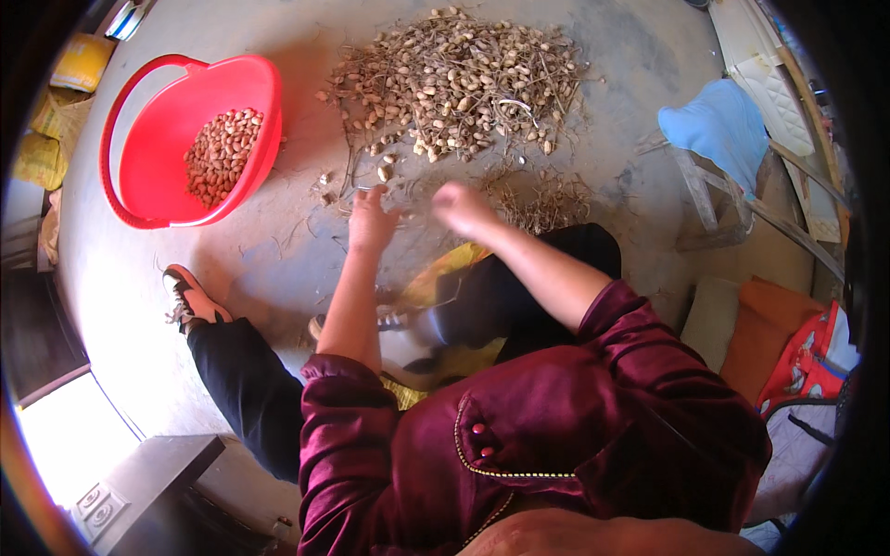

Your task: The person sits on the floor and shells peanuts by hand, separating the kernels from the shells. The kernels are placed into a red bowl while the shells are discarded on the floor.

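Note:
My left hand [374,221] is over the concrete floor, its thumb held apart from the fingers. A thin silvery item [366,187] shows at its fingertips, too small to name. Beside it, my right hand [462,210] is blurred with its fingers curled, and whatever it may hold is hidden. Beyond both hands spreads a heap of unshelled peanuts [459,83] mixed with dry stems. A few loose peanuts [384,172] lie just past my left hand. To the left, a red plastic basket [149,156] with a handle contains shelled peanut kernels [224,156].
Dry stems and roots [546,201] lie close to my right forearm. A wooden stool [702,187] draped with a blue cloth [719,128] stands at right. Yellow sacks [52,139] line the left side. My shoe [195,295] rests below the basket.

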A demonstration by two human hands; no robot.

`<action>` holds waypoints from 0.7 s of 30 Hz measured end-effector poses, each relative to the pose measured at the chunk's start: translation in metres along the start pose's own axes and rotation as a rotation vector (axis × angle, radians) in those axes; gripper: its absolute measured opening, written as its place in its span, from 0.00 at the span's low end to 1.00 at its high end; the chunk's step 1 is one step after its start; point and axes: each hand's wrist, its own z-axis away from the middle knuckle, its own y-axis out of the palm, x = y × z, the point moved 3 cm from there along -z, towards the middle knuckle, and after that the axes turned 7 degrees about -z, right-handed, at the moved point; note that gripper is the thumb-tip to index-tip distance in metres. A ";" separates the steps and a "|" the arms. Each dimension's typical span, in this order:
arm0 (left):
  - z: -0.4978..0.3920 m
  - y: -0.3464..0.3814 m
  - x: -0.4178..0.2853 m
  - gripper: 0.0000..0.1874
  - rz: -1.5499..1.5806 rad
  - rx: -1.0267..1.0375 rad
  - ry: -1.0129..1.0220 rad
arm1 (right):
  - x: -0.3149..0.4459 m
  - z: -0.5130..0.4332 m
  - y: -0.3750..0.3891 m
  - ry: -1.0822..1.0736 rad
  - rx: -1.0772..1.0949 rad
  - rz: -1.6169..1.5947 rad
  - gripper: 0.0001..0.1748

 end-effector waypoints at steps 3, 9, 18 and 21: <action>-0.021 0.010 0.017 0.28 -0.090 -0.019 -0.035 | -0.010 0.016 0.054 -0.070 0.540 0.252 0.10; -0.072 0.029 -0.008 0.38 -0.118 0.014 0.051 | -0.012 0.016 0.069 -0.186 0.908 0.213 0.16; -0.116 0.066 -0.081 0.46 -0.183 -0.039 0.048 | -0.002 -0.007 0.042 -0.112 0.847 -0.015 0.22; -0.125 0.068 -0.077 0.41 -0.121 -0.026 0.127 | 0.003 -0.007 0.037 -0.090 0.871 -0.010 0.23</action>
